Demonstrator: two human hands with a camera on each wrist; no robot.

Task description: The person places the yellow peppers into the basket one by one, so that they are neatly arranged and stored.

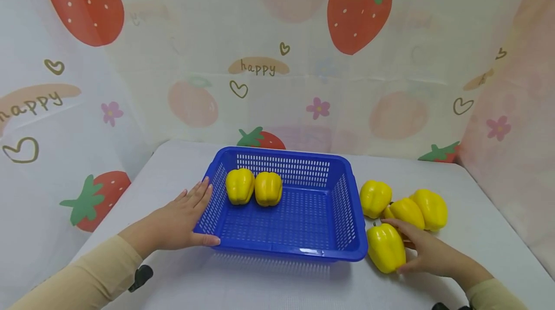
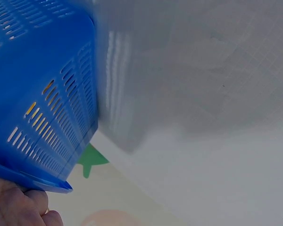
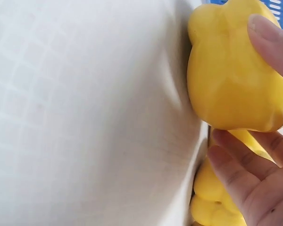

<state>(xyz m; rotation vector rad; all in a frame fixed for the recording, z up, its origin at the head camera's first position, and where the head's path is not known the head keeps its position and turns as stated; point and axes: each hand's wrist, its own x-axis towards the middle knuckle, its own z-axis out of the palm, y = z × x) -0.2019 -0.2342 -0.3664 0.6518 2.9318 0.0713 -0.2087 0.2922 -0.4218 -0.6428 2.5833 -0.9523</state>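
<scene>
A blue plastic basket point(image 1: 286, 247) stands on the table with two yellow bell peppers point(image 1: 240, 186) side by side in its back left part. My left hand point(image 1: 184, 218) rests on the basket's left rim, fingers straight and thumb along the front corner. Just right of the basket, my right hand point(image 1: 427, 250) holds another yellow bell pepper point(image 1: 386, 248) between thumb and fingers. In the right wrist view the thumb lies on one side of this pepper point(image 3: 231, 70), and the fingertips point(image 3: 221, 155) are at its lower end.
Behind the right hand, more yellow bell peppers point(image 1: 429, 209) lie close together on the white table point(image 1: 173, 281). A curtain point(image 1: 295, 108) printed with strawberries and hearts closes off the back and sides.
</scene>
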